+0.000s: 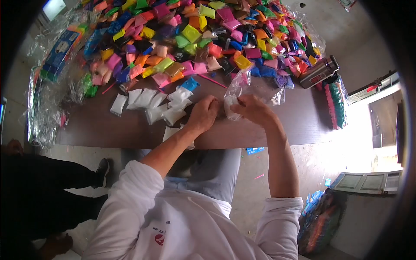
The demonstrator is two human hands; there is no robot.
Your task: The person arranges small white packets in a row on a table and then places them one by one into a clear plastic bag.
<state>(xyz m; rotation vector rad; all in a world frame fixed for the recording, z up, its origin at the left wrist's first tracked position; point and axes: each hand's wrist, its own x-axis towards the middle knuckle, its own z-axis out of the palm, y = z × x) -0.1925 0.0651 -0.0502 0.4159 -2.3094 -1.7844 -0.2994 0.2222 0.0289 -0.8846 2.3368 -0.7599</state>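
Note:
My right hand (255, 112) is closed on a clear plastic bag (239, 85) that stands crumpled on the table. Something whitish shows through the lower part of the bag, near my fingertips. My left hand (203, 114) is just left of the bag, apart from it, with its fingers curled in; whatever they may hold is hidden. Several small white packets (147, 99) lie to the left of that hand, and a few more (171, 133) are partly covered by my left forearm. A blue packet (190, 84) rests just above the white ones.
A large heap of colourful packets (190, 34) covers the far side of the brown table (95, 125). Clear plastic wrapping (52, 108) hangs at the left end. A metal flask (320, 73) lies tilted at the right. Another person's dark-clothed legs (47, 173) are at the left.

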